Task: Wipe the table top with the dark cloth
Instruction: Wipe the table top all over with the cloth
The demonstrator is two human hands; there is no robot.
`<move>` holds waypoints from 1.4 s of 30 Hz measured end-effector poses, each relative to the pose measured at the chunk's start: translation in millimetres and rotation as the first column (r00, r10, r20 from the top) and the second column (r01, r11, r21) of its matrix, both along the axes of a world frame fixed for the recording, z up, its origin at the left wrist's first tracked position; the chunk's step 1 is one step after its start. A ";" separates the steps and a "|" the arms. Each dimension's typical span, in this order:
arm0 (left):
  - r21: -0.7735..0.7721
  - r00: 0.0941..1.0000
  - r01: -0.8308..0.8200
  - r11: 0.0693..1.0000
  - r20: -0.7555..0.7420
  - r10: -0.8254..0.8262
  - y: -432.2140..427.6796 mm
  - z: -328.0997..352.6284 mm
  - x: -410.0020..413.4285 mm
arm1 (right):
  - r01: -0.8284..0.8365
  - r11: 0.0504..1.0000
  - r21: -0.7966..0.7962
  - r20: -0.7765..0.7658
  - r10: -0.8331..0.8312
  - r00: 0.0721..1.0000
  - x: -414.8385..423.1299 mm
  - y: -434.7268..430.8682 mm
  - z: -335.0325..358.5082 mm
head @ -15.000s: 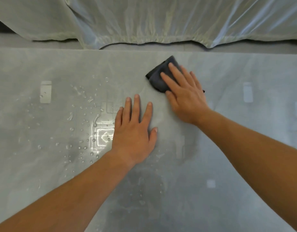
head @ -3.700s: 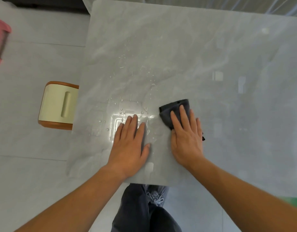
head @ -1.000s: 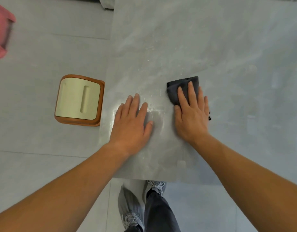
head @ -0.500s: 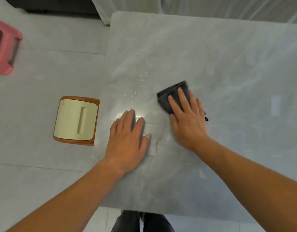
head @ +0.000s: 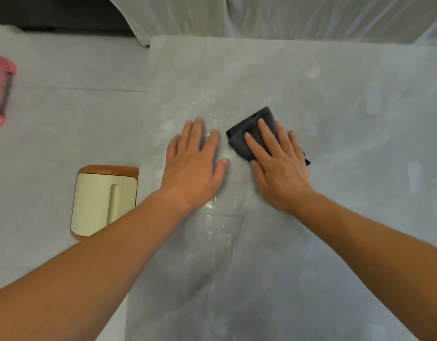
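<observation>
While my right hand [head: 281, 168] lies flat with its fingers spread on the dark cloth [head: 247, 134], pressing it against the table top [head: 335, 242], my left hand [head: 195, 166] rests palm down on the bare stone just beside the cloth, fingers loosely apart and holding nothing. I take the cloth as my marker: it is folded into a rough wedge, its far corner poking out past my fingertips, and a small dark tag shows at the far side of my right hand. Between the cloth and my left hand a thin trail of water droplets [head: 212, 114] glints, and nearer to me than the cloth a wet sheen spreads over the stone. Well to the left of the cloth, down on the floor [head: 64, 119], stands a cream stool with an orange rim [head: 101, 200], and farther left still a pink stool [head: 0, 94] shows at the frame's edge. Beyond the cloth, pale sheeting [head: 286, 16] hangs past the table's far edge.
</observation>
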State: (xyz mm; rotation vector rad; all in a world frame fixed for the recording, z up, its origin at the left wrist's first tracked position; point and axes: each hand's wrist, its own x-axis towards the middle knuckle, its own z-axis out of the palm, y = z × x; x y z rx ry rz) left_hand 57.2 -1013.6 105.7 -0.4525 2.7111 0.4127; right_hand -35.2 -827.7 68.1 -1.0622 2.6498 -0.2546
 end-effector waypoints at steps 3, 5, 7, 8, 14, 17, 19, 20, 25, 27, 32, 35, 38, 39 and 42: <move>-0.006 0.999 0.019 1.000 0.032 -0.019 -11.6 -2.9 -9.6 | -0.034 0.999 0.030 0.031 0.033 0.999 -21.6 2.7 1.2; -0.014 0.999 0.034 0.999 0.037 -0.034 -15.1 -4.1 -9.0 | 0.100 0.995 0.024 0.017 -0.100 0.995 -53.2 -17.1 2.0; -0.013 0.999 0.040 0.999 0.017 -0.040 -16.4 -3.5 -7.3 | 0.279 0.960 0.013 0.044 -0.279 0.959 -86.0 -42.5 2.9; -0.007 0.999 0.040 0.999 0.009 -0.040 -17.0 -3.1 -7.0 | 0.343 0.939 0.017 0.061 -0.343 0.937 -96.6 -53.9 3.2; 0.004 0.999 0.040 0.999 -0.014 -0.040 -22.6 -5.8 -7.6 | 0.059 0.996 0.060 0.025 -0.061 0.998 -60.4 -53.9 7.9; 0.018 0.999 0.051 0.999 -0.019 -0.050 -25.9 -6.7 -6.3 | -0.033 0.994 0.108 0.050 0.027 0.998 -73.5 -47.4 8.7; 0.027 0.998 0.054 0.998 -0.022 -0.053 -28.8 -6.7 -6.7 | 0.067 0.994 0.086 0.017 -0.068 0.998 -94.0 -64.7 7.1; 0.031 0.998 0.054 0.998 -0.023 -0.053 -30.2 -6.9 -6.5 | 0.142 0.988 0.068 0.018 -0.144 0.989 -103.9 -77.6 5.9; 0.042 0.998 0.055 0.998 -0.022 -0.054 -32.6 -7.4 -7.1 | 0.277 0.960 0.041 0.059 -0.279 0.958 -107.6 -110.8 9.2; 0.043 0.999 0.048 0.998 -0.019 -0.047 -32.2 -6.0 -7.9 | 0.168 0.984 0.053 0.069 -0.172 0.983 -92.4 -98.9 14.7; 0.055 0.999 0.036 0.998 0.000 -0.036 -32.6 -1.9 -11.2 | 0.198 0.971 -0.137 0.196 -0.169 0.966 -93.8 -75.9 30.8; 0.053 0.999 0.037 0.998 0.008 -0.038 -33.7 -0.3 -12.3 | 0.441 0.865 -0.240 0.251 -0.384 0.889 -107.7 -81.5 43.1; 0.061 0.999 0.033 0.998 0.014 -0.034 -35.4 -0.1 -13.3 | 0.574 0.800 -0.175 0.312 -0.508 0.803 -116.9 -89.1 47.9; 0.063 0.999 0.032 0.998 0.013 -0.033 -35.5 -0.6 -13.6 | 0.607 0.780 -0.152 0.337 -0.537 0.774 -118.9 -91.0 49.0; 0.062 0.999 0.032 0.998 0.002 -0.032 -35.0 -1.8 -13.4 | 0.684 0.724 -0.086 0.396 -0.605 0.690 -123.0 -94.2 50.0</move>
